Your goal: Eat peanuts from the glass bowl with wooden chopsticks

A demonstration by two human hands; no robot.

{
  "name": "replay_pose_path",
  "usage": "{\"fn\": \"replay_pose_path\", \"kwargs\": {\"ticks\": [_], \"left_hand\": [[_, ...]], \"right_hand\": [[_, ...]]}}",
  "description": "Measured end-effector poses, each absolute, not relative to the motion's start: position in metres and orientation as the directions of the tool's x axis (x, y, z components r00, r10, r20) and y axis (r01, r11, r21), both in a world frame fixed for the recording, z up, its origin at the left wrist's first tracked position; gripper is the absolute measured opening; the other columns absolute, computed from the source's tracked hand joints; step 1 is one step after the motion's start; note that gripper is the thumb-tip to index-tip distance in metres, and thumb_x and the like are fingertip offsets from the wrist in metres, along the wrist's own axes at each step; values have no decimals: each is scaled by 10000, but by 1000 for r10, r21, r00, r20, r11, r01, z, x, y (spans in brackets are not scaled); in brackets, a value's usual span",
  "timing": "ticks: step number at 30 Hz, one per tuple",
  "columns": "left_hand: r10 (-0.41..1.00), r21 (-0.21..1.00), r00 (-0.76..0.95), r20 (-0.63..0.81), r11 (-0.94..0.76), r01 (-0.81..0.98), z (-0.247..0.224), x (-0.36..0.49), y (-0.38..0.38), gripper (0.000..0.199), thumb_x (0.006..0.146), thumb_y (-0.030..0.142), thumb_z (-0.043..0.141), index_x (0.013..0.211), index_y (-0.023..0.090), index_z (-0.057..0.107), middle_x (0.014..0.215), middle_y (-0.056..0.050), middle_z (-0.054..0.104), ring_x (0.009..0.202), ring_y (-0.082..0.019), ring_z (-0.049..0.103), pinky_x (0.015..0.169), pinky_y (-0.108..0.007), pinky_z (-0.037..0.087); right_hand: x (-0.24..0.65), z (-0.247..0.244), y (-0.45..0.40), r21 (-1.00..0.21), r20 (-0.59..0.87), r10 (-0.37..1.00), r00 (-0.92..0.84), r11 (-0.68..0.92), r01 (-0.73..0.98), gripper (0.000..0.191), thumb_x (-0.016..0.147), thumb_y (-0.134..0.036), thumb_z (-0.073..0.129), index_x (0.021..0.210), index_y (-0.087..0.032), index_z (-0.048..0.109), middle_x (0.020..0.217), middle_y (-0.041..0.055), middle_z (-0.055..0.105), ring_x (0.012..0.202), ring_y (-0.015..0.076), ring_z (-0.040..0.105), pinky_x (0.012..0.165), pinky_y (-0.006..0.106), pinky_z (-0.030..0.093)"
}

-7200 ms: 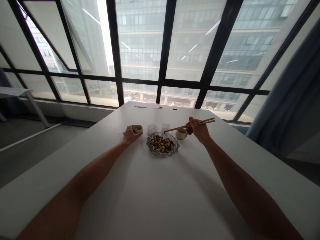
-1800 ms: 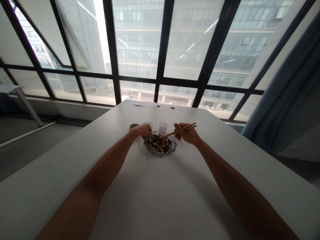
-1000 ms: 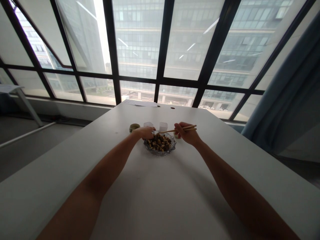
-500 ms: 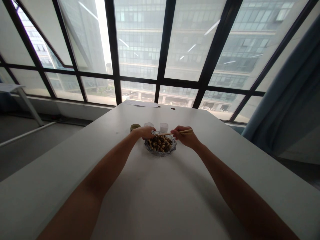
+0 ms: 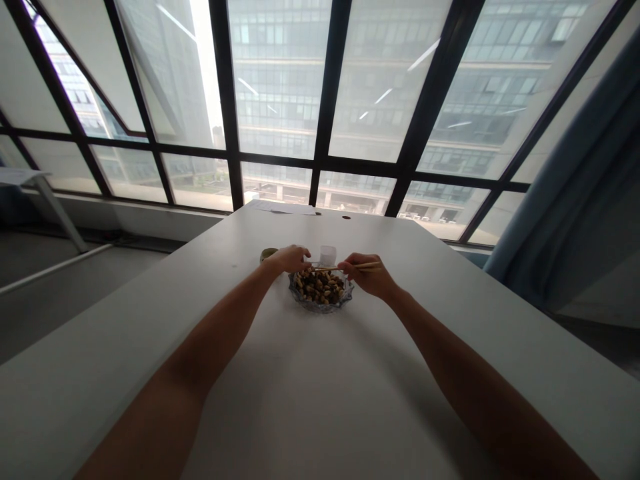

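Note:
My right hand (image 5: pixel 367 273) is closed around a pair of wooden chopsticks (image 5: pixel 371 266), whose tips point left over the far rim of a scalloped clear glass bowl (image 5: pixel 321 309). A mix of pale and dark nut-like pieces (image 5: pixel 320 288) fills the bowl. At the bowl's far left rim, my left hand (image 5: pixel 294 259) is curled with its fingertips close to the chopstick tips. What those fingers hold, if anything, is too small to make out. Just behind the bowl stands a small clear plastic cup (image 5: pixel 328 255). A greenish round container (image 5: pixel 269 254) is partly hidden behind my left hand.
Everything stands on a long white table (image 5: pixel 320 373). White paper (image 5: pixel 285 208) lies at its far end, near a dark round hole (image 5: pixel 346 217). Large black-framed windows rise beyond, with a blue curtain (image 5: pixel 565 173) at right and another table (image 5: pixel 25 175) at left.
My right hand and the chopsticks have shifted slightly left. My left hand has moved up a little, now covering the clear container seen behind it earlier. The bowl has stayed put.

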State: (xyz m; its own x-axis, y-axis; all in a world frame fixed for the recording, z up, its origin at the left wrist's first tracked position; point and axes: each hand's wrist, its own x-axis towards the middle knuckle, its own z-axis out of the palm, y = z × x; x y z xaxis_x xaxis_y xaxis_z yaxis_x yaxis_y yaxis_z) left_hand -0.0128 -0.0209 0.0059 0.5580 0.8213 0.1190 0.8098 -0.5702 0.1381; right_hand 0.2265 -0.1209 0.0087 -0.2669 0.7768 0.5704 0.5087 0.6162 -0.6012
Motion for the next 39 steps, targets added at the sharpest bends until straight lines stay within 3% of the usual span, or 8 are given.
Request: {"fn": "replay_pose_path", "kwargs": {"ticks": [7,11,15,23,27,31,34,39], "left_hand": [[857,71,444,261,-476,877,7,-16,-21,381,886,278,505,1233,222,651,1276,-80,664,1171,-262,603,982,-382,485],[870,55,392,300,-426,903,0,-21,-16,439,900,343,528,1309,192,580,1352,-126,604,1270,-295,524,1052,-442,422],[893,70,354,279,-386,920,-11,-27,-7,535,896,449,564,1353,175,524,1333,-164,616,1258,-329,536,1037,-488,415],[889,123,335,312,-388,914,-25,-38,3,590,882,432,592,1409,210,443,1316,-127,642,1235,-294,572,1043,-450,409],[858,145,346,381,-425,894,-28,-39,4,647,835,479,645,1401,227,456,1315,-117,646,1234,-303,569,1059,-459,394],[849,138,356,391,-436,889,-31,-38,6,582,885,557,571,1354,218,513,1288,-121,668,1222,-303,587,1079,-467,366],[853,174,330,404,-426,888,-31,-38,8,540,888,525,585,1325,212,533,1216,-102,707,1185,-289,614,1063,-452,386],[801,236,370,470,-519,822,-31,-41,11,640,766,398,733,1333,215,497,1237,-82,693,1146,-264,631,1031,-402,442]], "right_hand": [[225,6,-119,-672,552,809,-202,575,467,465,835,-637,645,684,-198,662,537,25,667,446,136,581,452,245,457],[227,9,-119,-692,547,818,-175,560,455,518,820,-679,634,629,-198,637,532,39,669,451,146,608,452,253,480],[232,11,-117,-721,547,829,-119,538,437,541,802,-706,636,628,-194,637,550,52,685,447,151,615,444,263,495],[245,14,-106,-865,458,889,-7,448,226,590,683,-767,700,636,-179,664,515,48,671,408,148,603,396,259,495],[253,11,-98,-934,355,933,62,350,71,603,615,-775,745,651,-178,669,520,59,682,427,160,623,415,269,529],[260,11,-91,-959,284,955,88,283,19,617,644,-797,708,672,-182,658,530,70,685,429,173,636,423,289,547],[263,12,-90,-951,309,948,76,306,51,636,686,-828,638,690,-192,634,528,73,680,433,191,645,435,316,559],[265,16,-91,-911,412,908,81,410,33,643,655,-832,662,698,-192,629,528,65,678,440,186,638,437,306,541]]}}
